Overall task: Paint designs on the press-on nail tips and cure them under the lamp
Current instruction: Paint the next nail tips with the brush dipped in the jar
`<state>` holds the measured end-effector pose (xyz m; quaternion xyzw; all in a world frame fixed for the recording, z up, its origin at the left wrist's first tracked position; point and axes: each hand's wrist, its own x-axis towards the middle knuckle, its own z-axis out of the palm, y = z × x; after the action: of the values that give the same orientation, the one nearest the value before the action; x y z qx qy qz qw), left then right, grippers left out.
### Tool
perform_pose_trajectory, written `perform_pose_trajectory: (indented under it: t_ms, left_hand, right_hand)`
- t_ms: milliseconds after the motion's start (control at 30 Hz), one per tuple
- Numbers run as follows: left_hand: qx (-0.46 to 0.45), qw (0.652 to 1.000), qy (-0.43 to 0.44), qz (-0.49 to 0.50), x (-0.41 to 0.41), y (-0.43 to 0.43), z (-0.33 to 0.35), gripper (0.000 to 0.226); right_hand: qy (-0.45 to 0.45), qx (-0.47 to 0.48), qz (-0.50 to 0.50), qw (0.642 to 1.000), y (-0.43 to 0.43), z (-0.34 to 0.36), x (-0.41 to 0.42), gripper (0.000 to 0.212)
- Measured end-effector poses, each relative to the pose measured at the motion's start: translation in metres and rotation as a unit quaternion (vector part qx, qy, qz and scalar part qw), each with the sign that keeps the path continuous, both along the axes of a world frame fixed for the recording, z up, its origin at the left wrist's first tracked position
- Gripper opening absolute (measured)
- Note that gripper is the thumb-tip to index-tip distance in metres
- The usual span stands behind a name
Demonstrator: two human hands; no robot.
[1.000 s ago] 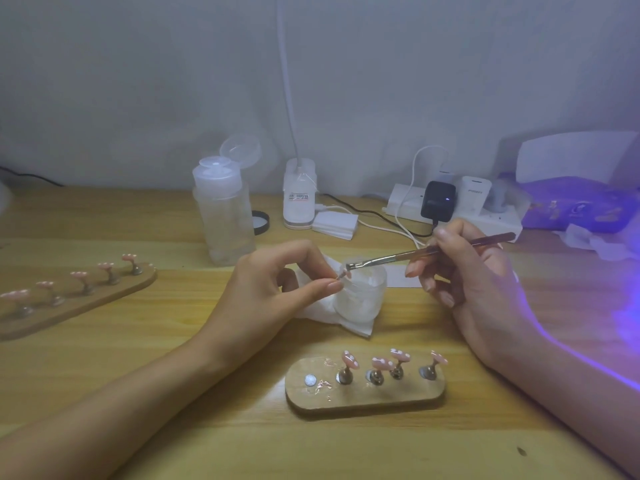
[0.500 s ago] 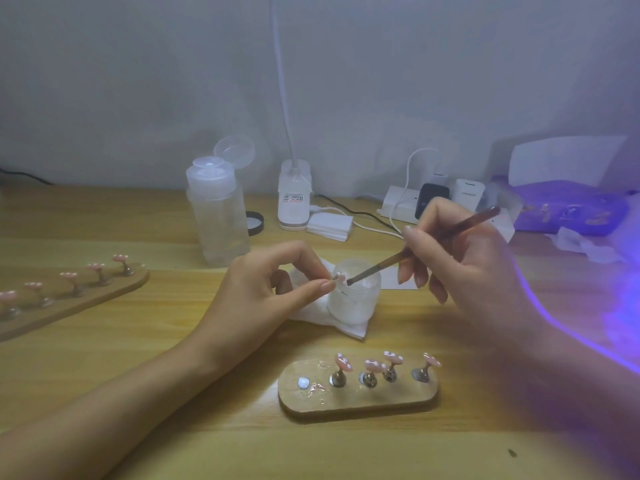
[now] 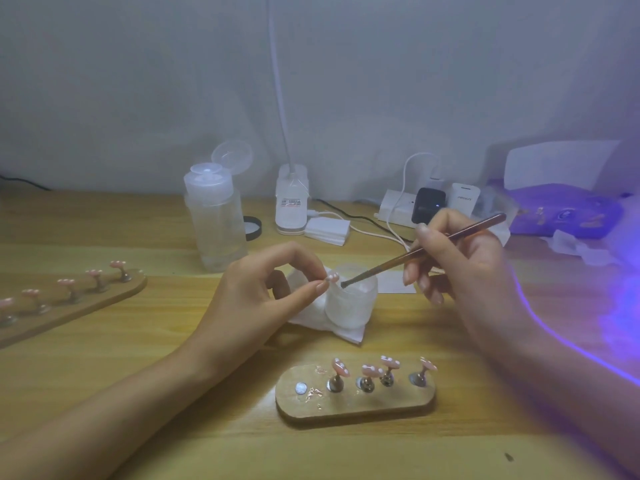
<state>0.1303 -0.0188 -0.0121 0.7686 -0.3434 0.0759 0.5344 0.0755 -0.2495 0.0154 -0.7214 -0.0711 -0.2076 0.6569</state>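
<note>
My left hand (image 3: 259, 292) pinches a pink nail tip (image 3: 332, 277) with white dots between thumb and forefinger, just left of a small frosted cup (image 3: 353, 303). My right hand (image 3: 460, 261) grips a thin brown brush (image 3: 422, 251); its dark tip points into the cup's mouth, close beside the held nail tip. Near the table's front lies a short wooden holder (image 3: 356, 398) with several pink dotted tips on metal stands and one bare magnet at its left end. A longer wooden holder (image 3: 69, 306) with several pink tips sits at the left.
A white tissue (image 3: 311, 317) lies under the cup. Behind stand a clear pump bottle (image 3: 216, 220) with open lid, a white lamp base (image 3: 292, 206), a stack of white pads (image 3: 327, 230) and a power strip with chargers (image 3: 429, 202). Purple light glows at the right edge (image 3: 620, 306).
My right hand swung the brush from near level to a steeper slant, and its tip dropped into the cup's mouth. My left hand kept pinching the nail tip in place.
</note>
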Motion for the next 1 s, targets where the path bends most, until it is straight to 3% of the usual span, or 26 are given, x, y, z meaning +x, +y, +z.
perform_pose_trajectory:
  t_ms: [200,367,667,1000]
  left_hand:
    - [-0.002,1.000,-0.009,0.010,-0.001,0.000,0.000,0.020]
    - [0.001,1.000,-0.007,0.010,0.000,0.000,0.001,0.015]
    - [0.002,1.000,0.003,0.003,0.002,0.001,-0.001,0.014]
    - [-0.003,1.000,0.008,-0.005,0.002,-0.001,-0.001,0.007]
  right_hand:
    - [0.037,0.136,-0.039,0.989,-0.006,-0.014,0.003,0.029]
    - [0.053,0.191,-0.028,0.980,-0.007,-0.016,0.005,0.026]
    - [0.047,0.216,-0.010,0.975,-0.008,-0.016,0.008,0.023]
    - [0.050,0.172,0.012,0.984,-0.005,-0.015,0.005,0.021]
